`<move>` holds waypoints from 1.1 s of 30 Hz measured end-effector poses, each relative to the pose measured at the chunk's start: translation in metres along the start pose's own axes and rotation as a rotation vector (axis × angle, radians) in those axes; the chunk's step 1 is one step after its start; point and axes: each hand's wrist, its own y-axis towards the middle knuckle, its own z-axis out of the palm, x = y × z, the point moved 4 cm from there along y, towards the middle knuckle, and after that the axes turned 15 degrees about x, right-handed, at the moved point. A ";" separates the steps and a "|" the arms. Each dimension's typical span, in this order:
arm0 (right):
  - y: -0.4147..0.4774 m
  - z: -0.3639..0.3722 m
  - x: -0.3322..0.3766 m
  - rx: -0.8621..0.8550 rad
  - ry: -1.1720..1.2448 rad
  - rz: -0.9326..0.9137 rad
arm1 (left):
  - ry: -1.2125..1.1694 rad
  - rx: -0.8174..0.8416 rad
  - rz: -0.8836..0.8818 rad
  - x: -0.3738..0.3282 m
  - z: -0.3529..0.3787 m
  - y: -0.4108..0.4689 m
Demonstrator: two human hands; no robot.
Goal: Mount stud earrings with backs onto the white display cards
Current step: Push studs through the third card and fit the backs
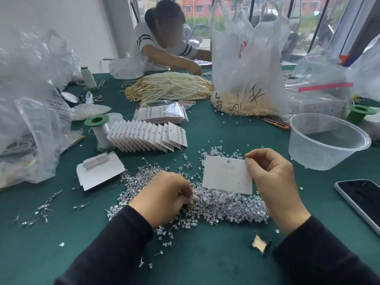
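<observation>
The white display card (226,175) is hanging tilted just above the worktop (205,262), its printed face turning toward the person. The right hand (273,182) is pinching it by the right edge only, probably so the punched holes are staying uncovered for the posts; no stud seems to be sitting in it yet. Directly under and in front of the card, the stud earrings (218,204) are lying in one loose heap, keeping each pick close to the card. The left hand (164,195) is reaching into that heap with fingers curling downward, though whether it is already gripping a stud cannot be told. The clear backs (214,151) are lying scattered just behind the card. Farther back left, finished cards (148,134) are leaning overlapped in a row, and blank cards (100,171) are waiting in a stack nearby. A plastic bowl (327,140) and a phone (362,200) are sitting off to the right.
</observation>
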 end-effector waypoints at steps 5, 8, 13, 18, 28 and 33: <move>0.001 -0.002 0.000 -0.017 0.013 0.010 | -0.155 -0.111 -0.044 0.008 -0.011 -0.003; 0.003 -0.005 0.001 -0.045 -0.005 0.016 | -0.275 -0.138 -0.003 0.005 -0.019 -0.009; 0.005 -0.007 0.002 -0.060 -0.031 0.023 | -0.311 0.022 0.208 -0.024 -0.009 -0.022; 0.003 -0.005 0.008 -0.041 -0.066 -0.013 | 0.081 0.080 0.281 -0.053 0.031 -0.043; 0.005 -0.008 0.022 0.050 -0.104 -0.091 | 0.151 -0.023 0.134 -0.060 0.052 -0.092; 0.002 -0.007 0.012 0.062 -0.201 -0.140 | 0.289 -0.041 0.162 -0.074 0.069 -0.103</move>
